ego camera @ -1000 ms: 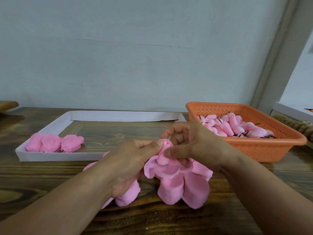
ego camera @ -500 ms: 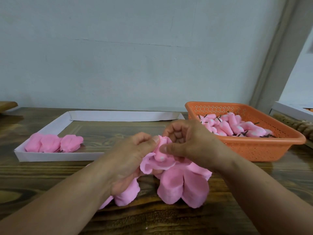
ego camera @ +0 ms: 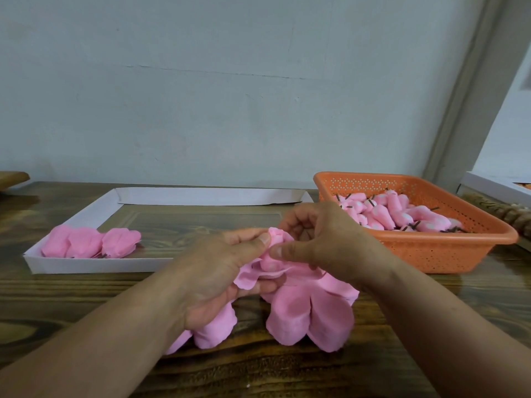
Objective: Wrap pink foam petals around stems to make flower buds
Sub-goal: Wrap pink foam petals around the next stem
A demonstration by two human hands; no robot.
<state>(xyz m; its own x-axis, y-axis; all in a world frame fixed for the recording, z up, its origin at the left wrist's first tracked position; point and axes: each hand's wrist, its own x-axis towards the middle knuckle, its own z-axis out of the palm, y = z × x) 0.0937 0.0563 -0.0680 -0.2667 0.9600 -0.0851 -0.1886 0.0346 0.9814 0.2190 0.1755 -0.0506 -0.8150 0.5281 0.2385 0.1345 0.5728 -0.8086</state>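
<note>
Thumbs crept closer — left hand (ego camera: 218,271), right hand (ego camera: 324,242) both pinch bud (ego camera: 275,239).

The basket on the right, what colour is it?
Orange, seen in the head view.

Wooden table (ego camera: 86,305); pale wall (ego camera: 230,96); wooden board (ego camera: 11,179) far left

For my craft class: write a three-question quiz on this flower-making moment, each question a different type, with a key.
1. True or false: the orange basket is empty.
2. Which container holds the few wrapped flowers? A) white tray B) orange basket C) glass jar
3. Fill in: both hands, left and right, pinch a pink ____.

Key: 1 false, it holds pink buds; 2 A; 3 bud.
</note>
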